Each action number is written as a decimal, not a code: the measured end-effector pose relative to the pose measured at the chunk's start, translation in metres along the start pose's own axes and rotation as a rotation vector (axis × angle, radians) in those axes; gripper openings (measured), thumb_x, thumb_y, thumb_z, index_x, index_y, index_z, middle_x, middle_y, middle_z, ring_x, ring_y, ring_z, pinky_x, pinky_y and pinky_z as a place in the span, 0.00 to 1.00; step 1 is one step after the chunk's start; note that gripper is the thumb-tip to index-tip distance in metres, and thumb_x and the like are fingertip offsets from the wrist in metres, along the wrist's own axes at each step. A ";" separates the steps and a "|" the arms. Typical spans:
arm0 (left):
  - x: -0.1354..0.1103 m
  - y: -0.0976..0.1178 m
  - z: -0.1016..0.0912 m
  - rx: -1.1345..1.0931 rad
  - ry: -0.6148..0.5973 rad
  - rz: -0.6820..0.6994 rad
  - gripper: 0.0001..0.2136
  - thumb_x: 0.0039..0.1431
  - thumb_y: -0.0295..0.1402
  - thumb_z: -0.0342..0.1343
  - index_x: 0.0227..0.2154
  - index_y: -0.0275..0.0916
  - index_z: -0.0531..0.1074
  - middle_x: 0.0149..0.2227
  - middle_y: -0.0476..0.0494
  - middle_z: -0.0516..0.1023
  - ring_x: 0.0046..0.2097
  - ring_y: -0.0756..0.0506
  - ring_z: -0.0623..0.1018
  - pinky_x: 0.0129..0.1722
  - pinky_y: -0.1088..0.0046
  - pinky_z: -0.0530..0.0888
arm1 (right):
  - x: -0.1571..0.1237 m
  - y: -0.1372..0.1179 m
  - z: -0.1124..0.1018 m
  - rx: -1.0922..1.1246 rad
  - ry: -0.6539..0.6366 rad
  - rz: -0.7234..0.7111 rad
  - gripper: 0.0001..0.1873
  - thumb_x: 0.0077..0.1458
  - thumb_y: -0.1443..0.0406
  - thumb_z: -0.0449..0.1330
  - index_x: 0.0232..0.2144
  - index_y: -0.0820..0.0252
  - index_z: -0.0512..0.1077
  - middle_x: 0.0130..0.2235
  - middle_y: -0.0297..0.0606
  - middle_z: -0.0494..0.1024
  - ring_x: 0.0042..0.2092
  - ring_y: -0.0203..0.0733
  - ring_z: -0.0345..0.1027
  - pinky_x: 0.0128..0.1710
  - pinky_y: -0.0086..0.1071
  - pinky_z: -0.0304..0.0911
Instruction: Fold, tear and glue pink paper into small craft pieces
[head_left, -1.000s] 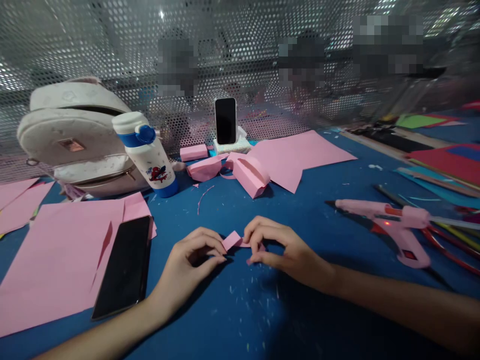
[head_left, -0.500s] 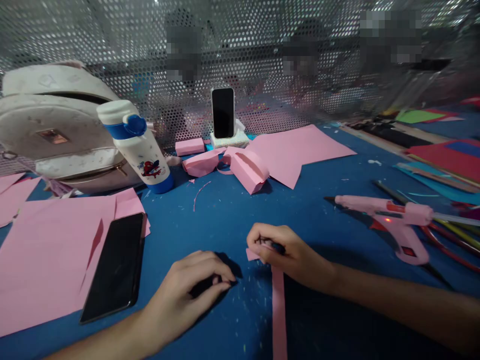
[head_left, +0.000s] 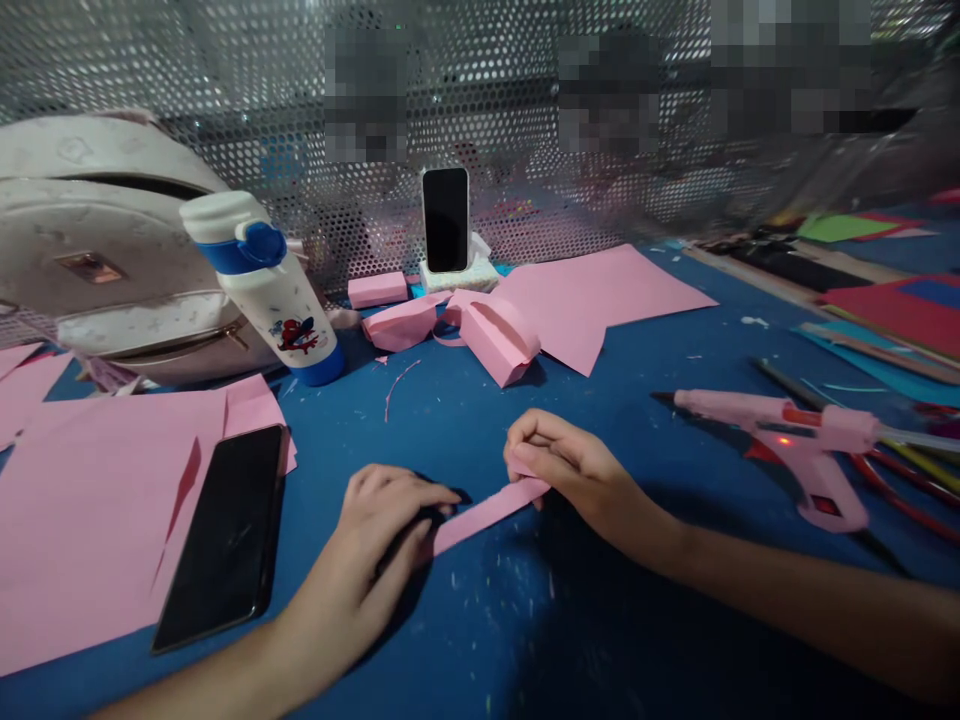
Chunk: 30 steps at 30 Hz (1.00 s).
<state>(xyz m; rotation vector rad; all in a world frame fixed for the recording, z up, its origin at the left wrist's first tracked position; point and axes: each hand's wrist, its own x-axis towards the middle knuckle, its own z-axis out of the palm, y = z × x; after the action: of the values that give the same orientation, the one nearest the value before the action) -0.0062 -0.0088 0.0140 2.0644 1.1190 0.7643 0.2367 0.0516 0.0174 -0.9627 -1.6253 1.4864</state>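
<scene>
A narrow pink paper strip (head_left: 484,518) runs slantwise between my hands, just over the blue table. My right hand (head_left: 559,455) is closed around its upper right end, fingers curled. At the strip's lower left end, my left hand (head_left: 382,540) has it between thumb and fingers; the very tip is hidden there. Beyond the hands lie folded pink paper pieces: a long box-like one (head_left: 499,340), a boat-shaped one (head_left: 403,322) and a small block (head_left: 377,290).
A pink glue gun (head_left: 795,440) with a lit orange light lies at right. Left are a black phone (head_left: 225,535), pink sheets (head_left: 90,500), a tilted bottle (head_left: 274,300) and a backpack (head_left: 127,260). Another phone (head_left: 446,220) stands before the perforated metal screen (head_left: 510,150).
The strip has swung from pointing toward me to lying across between my hands. My left hand now has its end. My right hand has turned and shifted slightly away from me.
</scene>
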 end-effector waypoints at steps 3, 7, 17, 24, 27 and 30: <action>0.002 0.003 -0.003 -0.091 -0.091 0.116 0.20 0.68 0.22 0.43 0.56 0.49 0.68 0.44 0.47 0.79 0.49 0.44 0.74 0.60 0.58 0.56 | 0.000 -0.001 0.001 -0.022 0.011 -0.029 0.11 0.63 0.59 0.56 0.31 0.59 0.65 0.29 0.31 0.69 0.31 0.34 0.63 0.32 0.29 0.60; 0.004 0.009 -0.005 -0.162 -0.248 0.248 0.19 0.69 0.23 0.45 0.50 0.51 0.75 0.43 0.48 0.82 0.49 0.43 0.74 0.62 0.57 0.55 | 0.000 -0.002 0.003 -0.016 0.009 -0.006 0.13 0.63 0.57 0.56 0.31 0.58 0.63 0.27 0.30 0.67 0.29 0.34 0.62 0.31 0.29 0.59; -0.002 0.008 -0.002 -0.201 -0.098 0.147 0.08 0.67 0.33 0.54 0.35 0.40 0.76 0.38 0.42 0.72 0.40 0.46 0.73 0.41 0.71 0.70 | -0.003 -0.005 0.006 -0.139 -0.068 -0.036 0.09 0.60 0.61 0.57 0.29 0.59 0.66 0.27 0.30 0.66 0.29 0.34 0.59 0.30 0.29 0.56; 0.001 0.009 0.003 -0.075 0.028 0.008 0.11 0.68 0.30 0.47 0.28 0.39 0.65 0.37 0.46 0.70 0.41 0.46 0.70 0.42 0.70 0.65 | -0.004 -0.003 0.006 -0.179 -0.147 -0.079 0.05 0.60 0.65 0.55 0.33 0.60 0.69 0.32 0.33 0.71 0.34 0.36 0.64 0.35 0.29 0.59; 0.002 0.005 0.004 -0.025 0.040 -0.044 0.11 0.69 0.31 0.47 0.28 0.39 0.65 0.36 0.46 0.69 0.41 0.46 0.69 0.42 0.69 0.64 | -0.005 -0.003 0.006 -0.192 -0.178 -0.093 0.05 0.60 0.67 0.54 0.34 0.59 0.70 0.33 0.34 0.71 0.34 0.36 0.64 0.34 0.28 0.59; 0.002 0.001 0.004 -0.019 0.031 -0.038 0.11 0.69 0.32 0.47 0.29 0.40 0.66 0.36 0.46 0.70 0.41 0.45 0.69 0.42 0.69 0.64 | -0.006 -0.004 0.008 -0.209 -0.200 -0.093 0.05 0.59 0.68 0.54 0.35 0.59 0.70 0.34 0.34 0.72 0.34 0.35 0.64 0.34 0.28 0.60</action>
<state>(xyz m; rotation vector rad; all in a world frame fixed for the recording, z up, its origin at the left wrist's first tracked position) -0.0014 -0.0089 0.0127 2.0158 1.1607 0.7883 0.2322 0.0421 0.0207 -0.8577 -1.9743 1.4064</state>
